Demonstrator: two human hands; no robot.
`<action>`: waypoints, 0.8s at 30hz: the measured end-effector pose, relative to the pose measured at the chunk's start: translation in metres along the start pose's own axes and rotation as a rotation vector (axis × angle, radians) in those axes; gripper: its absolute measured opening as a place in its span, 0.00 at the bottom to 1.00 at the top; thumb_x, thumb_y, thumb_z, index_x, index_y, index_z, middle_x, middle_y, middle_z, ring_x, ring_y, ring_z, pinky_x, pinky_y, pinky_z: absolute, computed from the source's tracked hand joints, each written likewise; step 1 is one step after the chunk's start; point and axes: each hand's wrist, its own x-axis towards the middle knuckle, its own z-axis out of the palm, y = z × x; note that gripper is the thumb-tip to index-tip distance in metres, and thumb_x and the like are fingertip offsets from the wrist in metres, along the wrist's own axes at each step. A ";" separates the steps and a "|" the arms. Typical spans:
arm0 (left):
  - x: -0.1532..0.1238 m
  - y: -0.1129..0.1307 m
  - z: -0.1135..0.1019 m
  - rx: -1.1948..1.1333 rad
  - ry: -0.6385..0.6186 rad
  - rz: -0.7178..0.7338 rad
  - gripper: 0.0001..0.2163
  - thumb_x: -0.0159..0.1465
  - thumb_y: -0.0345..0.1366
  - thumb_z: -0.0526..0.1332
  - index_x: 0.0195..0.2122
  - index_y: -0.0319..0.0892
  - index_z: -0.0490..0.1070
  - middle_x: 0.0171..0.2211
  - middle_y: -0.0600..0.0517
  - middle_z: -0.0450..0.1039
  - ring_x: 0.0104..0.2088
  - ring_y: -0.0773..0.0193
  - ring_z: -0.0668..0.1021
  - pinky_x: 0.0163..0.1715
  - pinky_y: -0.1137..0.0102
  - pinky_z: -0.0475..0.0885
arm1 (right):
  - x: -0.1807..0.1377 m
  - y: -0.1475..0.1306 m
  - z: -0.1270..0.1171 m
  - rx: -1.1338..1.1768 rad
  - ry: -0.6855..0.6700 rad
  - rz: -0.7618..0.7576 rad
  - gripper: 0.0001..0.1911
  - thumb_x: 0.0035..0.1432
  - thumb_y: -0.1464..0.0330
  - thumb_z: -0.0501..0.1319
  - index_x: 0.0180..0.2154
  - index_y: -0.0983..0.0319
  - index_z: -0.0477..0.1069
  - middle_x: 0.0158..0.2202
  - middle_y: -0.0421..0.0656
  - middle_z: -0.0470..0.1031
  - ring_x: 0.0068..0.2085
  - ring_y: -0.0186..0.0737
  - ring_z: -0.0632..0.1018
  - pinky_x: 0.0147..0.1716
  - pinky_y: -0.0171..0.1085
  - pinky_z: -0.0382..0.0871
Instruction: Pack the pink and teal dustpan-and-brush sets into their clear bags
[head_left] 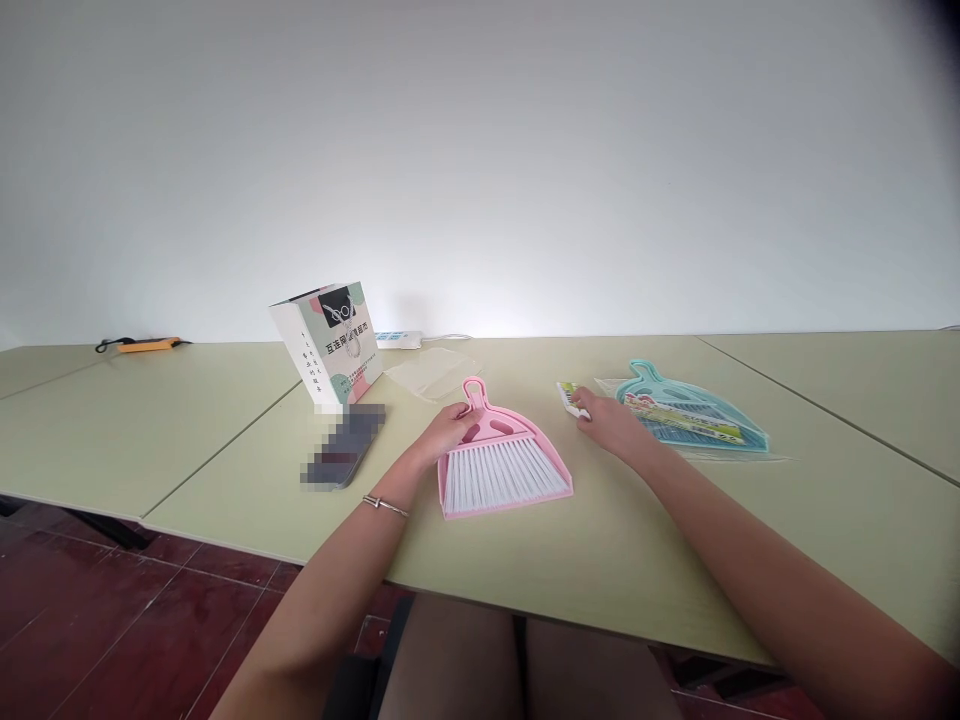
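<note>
A pink dustpan (517, 425) lies on the table with a white-bristled hand brush (502, 475) set in it, its handle pointing away from me. My left hand (450, 430) grips the dustpan's left side near the handle, thumb on top. To the right, my right hand (604, 420) pinches a small printed card label (568, 396), green and white, just above or on the table. Beyond that hand lies a turquoise dustpan and brush set (720, 405) in a clear wrapper, with its printed label (686, 418) across it.
A printed paper gift bag (337, 345) stands at the back left, with a phone (349, 450), partly pixelated, before it. A clear plastic wrapper (435, 372) and a white power strip (400, 340) lie behind. An orange object with a black strap (146, 344) is far left.
</note>
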 end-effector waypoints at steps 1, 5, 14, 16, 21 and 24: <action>0.000 0.000 0.000 -0.012 0.032 -0.012 0.20 0.55 0.53 0.57 0.33 0.38 0.67 0.29 0.50 0.68 0.30 0.64 0.69 0.33 0.69 0.62 | 0.000 -0.003 -0.003 0.077 0.046 0.026 0.15 0.50 0.76 0.53 0.41 0.62 0.66 0.35 0.47 0.77 0.36 0.45 0.77 0.33 0.39 0.66; 0.003 0.001 0.000 -0.086 0.196 -0.090 0.14 0.58 0.46 0.57 0.35 0.38 0.67 0.33 0.48 0.70 0.31 0.63 0.70 0.34 0.69 0.62 | -0.007 -0.023 -0.006 0.418 0.229 0.027 0.11 0.52 0.70 0.55 0.39 0.59 0.65 0.30 0.41 0.74 0.32 0.38 0.76 0.34 0.37 0.69; 0.006 -0.001 0.011 -0.213 0.154 -0.043 0.10 0.58 0.38 0.56 0.37 0.38 0.68 0.34 0.49 0.70 0.32 0.65 0.71 0.34 0.70 0.63 | -0.034 -0.079 0.037 0.571 0.039 -0.349 0.09 0.55 0.69 0.53 0.40 0.58 0.64 0.41 0.44 0.69 0.33 0.36 0.74 0.34 0.41 0.72; 0.005 -0.001 0.011 -0.228 0.129 -0.029 0.10 0.58 0.39 0.56 0.37 0.38 0.68 0.33 0.50 0.70 0.31 0.66 0.71 0.34 0.70 0.63 | -0.039 -0.084 0.038 0.597 -0.029 -0.386 0.09 0.57 0.66 0.54 0.42 0.57 0.63 0.44 0.45 0.69 0.38 0.38 0.74 0.39 0.43 0.72; 0.007 -0.004 0.009 -0.274 0.126 -0.019 0.11 0.57 0.41 0.57 0.36 0.39 0.69 0.32 0.50 0.71 0.31 0.64 0.72 0.34 0.69 0.64 | -0.044 -0.085 0.027 0.611 -0.095 -0.478 0.10 0.61 0.61 0.52 0.43 0.56 0.60 0.49 0.47 0.66 0.44 0.39 0.73 0.42 0.43 0.70; 0.010 -0.007 0.007 -0.305 0.143 -0.021 0.12 0.56 0.42 0.59 0.36 0.39 0.69 0.32 0.50 0.72 0.32 0.63 0.73 0.35 0.68 0.64 | -0.042 -0.082 0.022 0.544 -0.094 -0.551 0.08 0.61 0.61 0.53 0.36 0.58 0.61 0.43 0.46 0.68 0.47 0.42 0.72 0.43 0.44 0.69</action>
